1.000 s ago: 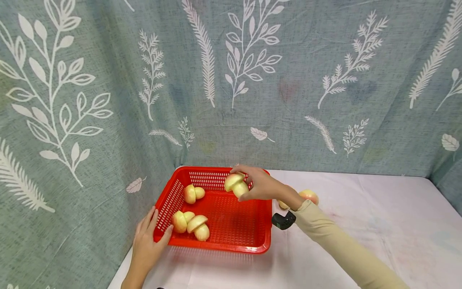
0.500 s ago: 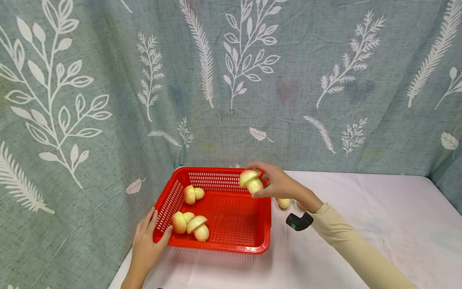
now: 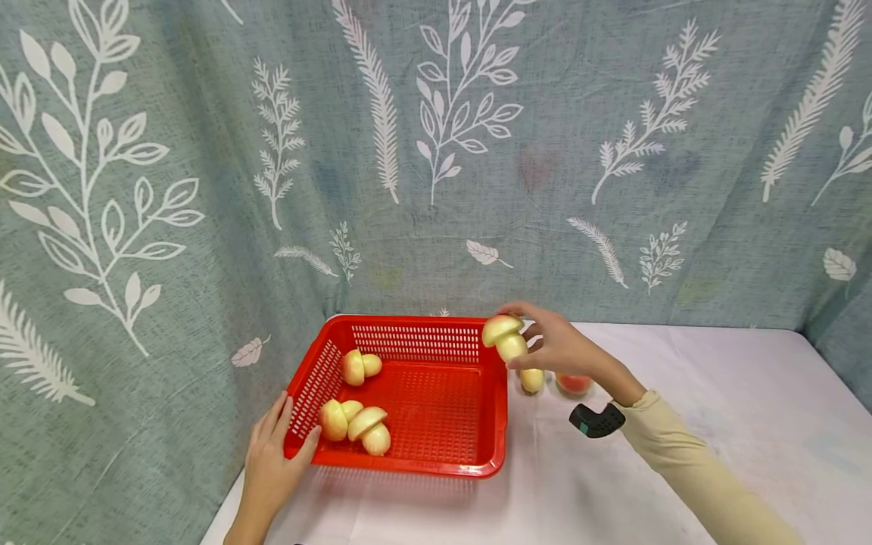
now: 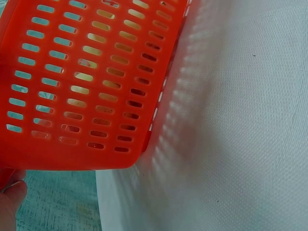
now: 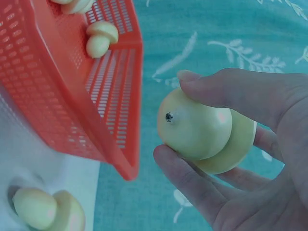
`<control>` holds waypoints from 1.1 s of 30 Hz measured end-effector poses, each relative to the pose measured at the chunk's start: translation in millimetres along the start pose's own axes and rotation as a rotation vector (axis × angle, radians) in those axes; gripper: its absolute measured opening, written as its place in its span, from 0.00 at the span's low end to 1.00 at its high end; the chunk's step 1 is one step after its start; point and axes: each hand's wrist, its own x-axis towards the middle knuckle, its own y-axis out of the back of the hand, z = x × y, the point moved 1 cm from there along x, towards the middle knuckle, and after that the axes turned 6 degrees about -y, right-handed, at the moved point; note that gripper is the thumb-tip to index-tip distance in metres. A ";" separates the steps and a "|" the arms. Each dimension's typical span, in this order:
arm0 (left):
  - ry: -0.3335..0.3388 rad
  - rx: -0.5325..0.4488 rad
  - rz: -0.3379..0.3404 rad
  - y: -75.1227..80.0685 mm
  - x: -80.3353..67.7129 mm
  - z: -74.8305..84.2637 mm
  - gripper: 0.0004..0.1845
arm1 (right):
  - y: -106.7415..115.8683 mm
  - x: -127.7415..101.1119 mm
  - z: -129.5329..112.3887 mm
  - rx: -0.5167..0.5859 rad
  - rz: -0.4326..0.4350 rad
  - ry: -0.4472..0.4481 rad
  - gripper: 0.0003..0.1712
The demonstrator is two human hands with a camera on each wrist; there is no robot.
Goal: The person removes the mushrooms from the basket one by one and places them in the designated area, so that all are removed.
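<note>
While round one mushroom [image 3: 506,338], right hand [image 3: 562,348] before half-hidden second mushroom [image 3: 532,382]; left hand [image 3: 271,456] wide on basket [image 3: 422,468].

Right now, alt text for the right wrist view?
The right hand holds a pale-yellow mushroom-shaped piece beside a red perforated plastic basket. Similar pieces lie inside it, and another outside on a white surface.

I have free counter [image 3: 749,424] to my right; loose mushrooms [image 3: 532,381] sit lower, near my right fingers [image 5: 190,178]. The wall of the red basket [image 3: 422,467] blocks a low pass left, but over its rim the right half is open; three mushrooms inside [image 3: 370,433] crowd the left.
</note>
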 end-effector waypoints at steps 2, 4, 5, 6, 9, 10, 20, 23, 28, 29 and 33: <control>-0.001 -0.004 0.001 -0.2 -0.4 -0.1 0.37 | 3.7 -3.4 0.7 0.006 0.009 0.002 0.41; -0.003 -0.005 0.003 -0.4 -0.5 -0.1 0.37 | 7.0 -6.6 2.0 0.011 0.020 0.004 0.41; -0.004 -0.007 0.005 -0.4 -0.7 -0.3 0.37 | 8.5 -8.0 3.2 0.011 0.026 0.004 0.41; -0.005 -0.008 0.006 -0.4 -0.7 -0.4 0.37 | 10.0 -9.8 4.2 0.003 0.034 0.001 0.41; -0.004 -0.010 0.007 -0.4 -1.0 -0.9 0.37 | 14.2 -14.3 7.4 -0.006 0.049 -0.007 0.41; -0.004 -0.010 0.007 -0.5 -1.1 -1.1 0.37 | 15.6 -16.0 8.4 -0.010 0.053 -0.013 0.41; -0.005 -0.003 0.007 0.1 -0.7 -1.1 0.37 | 26.8 -30.4 21.4 0.002 0.082 -0.072 0.41; -0.004 -0.002 0.006 0.4 -0.6 -0.8 0.37 | 29.1 -33.8 26.0 0.012 0.090 -0.072 0.41; -0.001 0.002 0.004 -0.1 -0.4 -1.5 0.37 | 32.8 -38.3 32.1 0.025 0.099 -0.067 0.40; -0.001 0.001 0.005 -0.4 -0.4 -1.9 0.37 | 33.5 -39.3 33.3 0.033 0.098 -0.068 0.40; -0.002 0.000 0.006 -1.1 -0.7 -3.0 0.37 | 36.7 -43.9 39.0 0.040 0.094 -0.086 0.40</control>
